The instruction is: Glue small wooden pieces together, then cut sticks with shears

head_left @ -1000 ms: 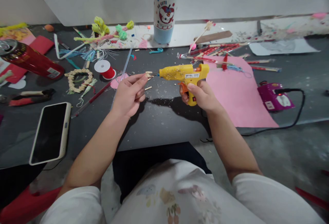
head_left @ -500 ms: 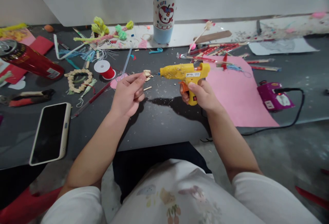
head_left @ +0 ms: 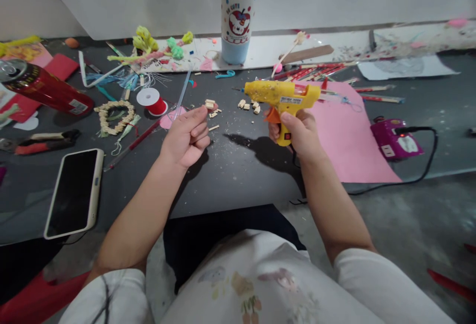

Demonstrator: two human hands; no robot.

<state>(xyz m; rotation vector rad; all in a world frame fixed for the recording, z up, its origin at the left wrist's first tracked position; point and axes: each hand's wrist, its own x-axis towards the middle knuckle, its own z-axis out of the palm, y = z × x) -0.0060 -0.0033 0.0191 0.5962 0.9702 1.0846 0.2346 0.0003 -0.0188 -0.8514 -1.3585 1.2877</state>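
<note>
My right hand (head_left: pixel 297 128) is wrapped round the handle of a yellow hot glue gun (head_left: pixel 273 95), fingers at its orange trigger. Its nozzle points left, apart from what my left hand holds. Between thumb and forefinger, my left hand (head_left: pixel 188 135) pinches a small bundle of short wooden stick pieces (head_left: pixel 210 103). Loose stick pieces (head_left: pixel 213 114) lie on the table just behind those fingertips. More short pieces (head_left: pixel 256 107) sit in a small cluster below the gun's barrel.
To the left are a phone (head_left: pixel 74 192), pliers (head_left: pixel 40 141), a red can (head_left: pixel 46 86), a braided ring (head_left: pixel 114 117) and a red thread spool (head_left: pixel 152 101). A bottle (head_left: pixel 239 21) stands behind. Pink paper (head_left: pixel 344 135) and a purple power box (head_left: pixel 396 138) with a cable lie right.
The glue gun in my right hand has moved right, and its nozzle has drawn away from the stick bundle. My left hand has stayed nearly still. The cluster below the barrel has come into view.
</note>
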